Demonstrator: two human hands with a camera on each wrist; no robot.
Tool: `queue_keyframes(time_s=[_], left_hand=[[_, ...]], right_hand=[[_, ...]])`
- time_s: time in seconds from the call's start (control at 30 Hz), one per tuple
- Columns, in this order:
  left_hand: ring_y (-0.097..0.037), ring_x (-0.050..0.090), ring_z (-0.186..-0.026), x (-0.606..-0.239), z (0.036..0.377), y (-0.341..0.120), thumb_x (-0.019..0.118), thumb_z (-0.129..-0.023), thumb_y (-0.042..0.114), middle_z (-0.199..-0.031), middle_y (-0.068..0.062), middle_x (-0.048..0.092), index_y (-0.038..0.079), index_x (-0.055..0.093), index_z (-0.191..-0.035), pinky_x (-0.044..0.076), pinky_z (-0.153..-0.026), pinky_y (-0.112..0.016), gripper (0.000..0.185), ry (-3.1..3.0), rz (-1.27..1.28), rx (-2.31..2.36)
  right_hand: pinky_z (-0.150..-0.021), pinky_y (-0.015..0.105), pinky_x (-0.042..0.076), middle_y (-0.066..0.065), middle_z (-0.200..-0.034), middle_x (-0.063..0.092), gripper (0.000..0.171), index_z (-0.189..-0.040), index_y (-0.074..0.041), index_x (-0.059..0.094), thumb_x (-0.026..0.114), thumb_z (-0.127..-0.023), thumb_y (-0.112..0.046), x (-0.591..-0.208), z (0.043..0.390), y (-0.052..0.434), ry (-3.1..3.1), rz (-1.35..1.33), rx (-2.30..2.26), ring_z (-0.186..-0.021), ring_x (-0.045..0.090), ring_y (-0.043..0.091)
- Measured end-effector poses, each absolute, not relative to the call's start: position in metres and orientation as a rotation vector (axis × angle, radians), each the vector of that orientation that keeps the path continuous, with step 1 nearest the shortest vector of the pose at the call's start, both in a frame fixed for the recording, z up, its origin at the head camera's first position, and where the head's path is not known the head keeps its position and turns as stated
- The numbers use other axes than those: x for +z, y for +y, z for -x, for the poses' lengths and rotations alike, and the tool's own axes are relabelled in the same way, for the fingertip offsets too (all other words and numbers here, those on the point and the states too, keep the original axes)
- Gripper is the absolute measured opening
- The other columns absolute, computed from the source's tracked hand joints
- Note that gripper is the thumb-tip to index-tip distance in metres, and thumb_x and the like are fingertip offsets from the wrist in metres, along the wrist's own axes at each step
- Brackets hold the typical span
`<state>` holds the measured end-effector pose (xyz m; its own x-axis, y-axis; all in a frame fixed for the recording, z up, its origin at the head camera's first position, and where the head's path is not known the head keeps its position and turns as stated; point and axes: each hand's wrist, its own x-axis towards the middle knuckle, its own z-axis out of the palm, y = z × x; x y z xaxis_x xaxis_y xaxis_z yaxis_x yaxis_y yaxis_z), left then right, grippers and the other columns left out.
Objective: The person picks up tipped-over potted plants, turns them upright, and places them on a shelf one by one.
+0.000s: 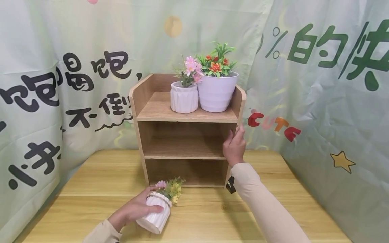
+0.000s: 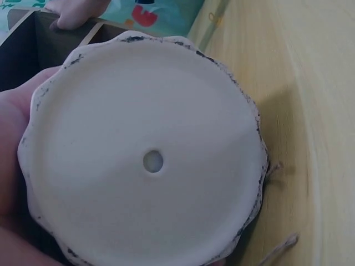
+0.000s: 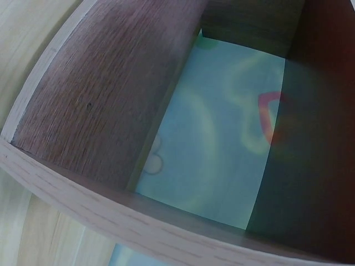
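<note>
The left hand (image 1: pixel 133 210) grips a tilted white ribbed flowerpot (image 1: pixel 154 213) near the surface's (image 1: pixel 91 189) front edge; the right hand (image 1: pixel 234 145) clasps the wooden shelf's (image 1: pixel 185 116) right side panel — steadying it; next, likely, lifting the pot upright onto a shelf — without tipping.

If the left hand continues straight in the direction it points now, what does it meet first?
The left hand grips a tilted white ribbed pot whose flowers aim at the wooden shelf. Going straight on, the flowers would probably meet the shelf's bottom front edge or its lowest opening first; depth is unclear.
</note>
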<state>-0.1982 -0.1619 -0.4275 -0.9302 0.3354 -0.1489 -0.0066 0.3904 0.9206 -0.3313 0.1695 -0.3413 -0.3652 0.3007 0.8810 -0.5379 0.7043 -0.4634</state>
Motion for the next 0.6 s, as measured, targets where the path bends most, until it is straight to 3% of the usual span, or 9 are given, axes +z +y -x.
queue_keyframes(time_s=[0.27,0.43,0.6], left_hand=[[-0.024,0.060,-0.079,-0.4282,0.1980,-0.1618,0.075,-0.082,0.020,-0.103,-0.014,0.057,0.002,0.019,-0.150,0.049,-0.077,-0.042,0.090,2.320,-0.409,1.547],[-0.027,0.063,-0.077,-0.4271,0.1974,-0.1606,0.076,-0.081,0.019,-0.110,-0.018,0.057,0.004,0.018,-0.151,0.051,-0.076,-0.046,0.092,2.303,-0.453,1.564],[-0.036,0.058,-0.101,-0.4273,0.1945,-0.1605,0.078,-0.078,0.023,-0.123,-0.025,0.052,0.007,0.024,-0.150,0.042,-0.090,-0.062,0.092,2.384,-0.459,1.533]], right_hand=[[-0.081,0.060,0.049,0.033,-0.100,0.058,0.041,-0.134,0.003,0.034,0.049,-0.098,-0.009,-0.3407,0.3297,0.1702,-1.758,-0.185,0.890,-0.092,0.061,0.051],[-0.081,0.059,0.049,0.033,-0.101,0.059,0.041,-0.134,0.003,0.034,0.049,-0.098,-0.009,-0.3404,0.3307,0.1706,-1.758,-0.186,0.885,-0.092,0.061,0.050],[-0.083,0.059,0.049,0.033,-0.103,0.058,0.042,-0.134,0.002,0.033,0.050,-0.097,-0.008,-0.3406,0.3291,0.1702,-1.769,-0.194,0.891,-0.094,0.061,0.050]])
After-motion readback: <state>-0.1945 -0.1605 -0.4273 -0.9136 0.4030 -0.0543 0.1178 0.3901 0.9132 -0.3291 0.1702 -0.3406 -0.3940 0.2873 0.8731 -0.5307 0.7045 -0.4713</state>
